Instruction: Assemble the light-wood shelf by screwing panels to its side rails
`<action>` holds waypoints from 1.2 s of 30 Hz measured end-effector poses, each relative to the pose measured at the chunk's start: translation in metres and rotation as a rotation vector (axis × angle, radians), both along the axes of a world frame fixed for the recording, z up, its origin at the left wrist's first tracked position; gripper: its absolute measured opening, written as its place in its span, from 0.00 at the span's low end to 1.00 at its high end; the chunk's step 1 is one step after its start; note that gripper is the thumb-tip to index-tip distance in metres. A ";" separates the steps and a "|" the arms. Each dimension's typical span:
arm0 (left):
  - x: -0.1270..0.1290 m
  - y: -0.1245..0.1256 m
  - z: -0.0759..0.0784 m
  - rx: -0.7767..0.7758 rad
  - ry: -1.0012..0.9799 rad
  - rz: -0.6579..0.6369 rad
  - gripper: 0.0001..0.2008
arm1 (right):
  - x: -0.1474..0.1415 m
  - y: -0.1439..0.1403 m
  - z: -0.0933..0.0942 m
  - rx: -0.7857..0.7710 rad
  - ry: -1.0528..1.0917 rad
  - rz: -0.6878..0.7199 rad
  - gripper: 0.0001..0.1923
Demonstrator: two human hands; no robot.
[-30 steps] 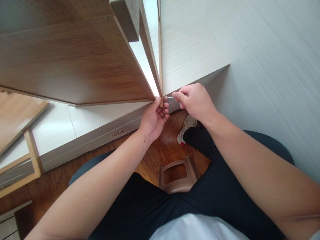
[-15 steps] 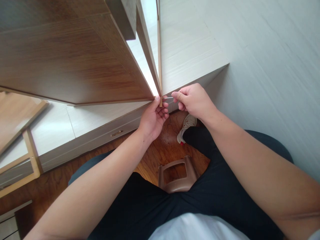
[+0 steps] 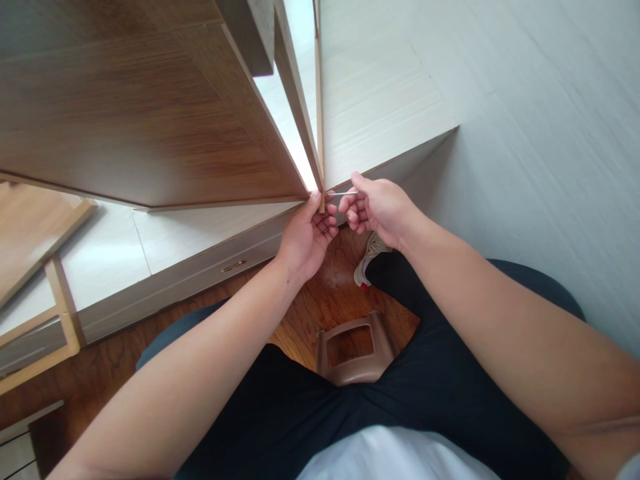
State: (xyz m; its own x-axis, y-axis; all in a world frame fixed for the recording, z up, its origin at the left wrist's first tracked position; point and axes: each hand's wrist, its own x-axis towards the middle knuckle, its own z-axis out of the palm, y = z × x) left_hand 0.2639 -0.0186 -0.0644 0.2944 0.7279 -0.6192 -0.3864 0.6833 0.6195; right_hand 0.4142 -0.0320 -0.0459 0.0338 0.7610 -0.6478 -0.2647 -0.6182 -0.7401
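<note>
Indoors, a brown wooden panel [image 3: 125,127] stands over a pale ledge [image 3: 380,100], two bare hands meeting beside its lower corner.
Below sits a brown stool [image 3: 357,373]; above it, the left hand [image 3: 307,237] and right hand [image 3: 383,207] face each other, the left pinching a wooden strip end [image 3: 322,205], the right with thumb lifted apart from curled fingers. Between strip and right hand runs a slim metal rod [image 3: 343,194]; whether those fingers touch it cannot be told.
</note>
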 end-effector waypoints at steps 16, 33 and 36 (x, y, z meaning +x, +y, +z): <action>-0.002 0.000 -0.005 0.010 -0.013 -0.007 0.15 | -0.003 -0.001 -0.001 -0.283 0.568 -0.140 0.20; -0.002 0.000 -0.004 0.030 0.008 -0.021 0.16 | -0.003 -0.003 -0.002 -0.176 0.464 -0.069 0.23; -0.002 0.000 -0.003 0.022 0.006 -0.019 0.15 | -0.003 -0.003 -0.002 -0.142 0.354 -0.079 0.24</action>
State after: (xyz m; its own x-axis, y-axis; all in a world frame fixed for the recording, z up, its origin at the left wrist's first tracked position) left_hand 0.2615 -0.0191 -0.0674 0.3044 0.7358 -0.6049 -0.3699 0.6765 0.6368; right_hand 0.4112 -0.0349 -0.0483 -0.1561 0.6671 -0.7284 -0.5395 -0.6753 -0.5029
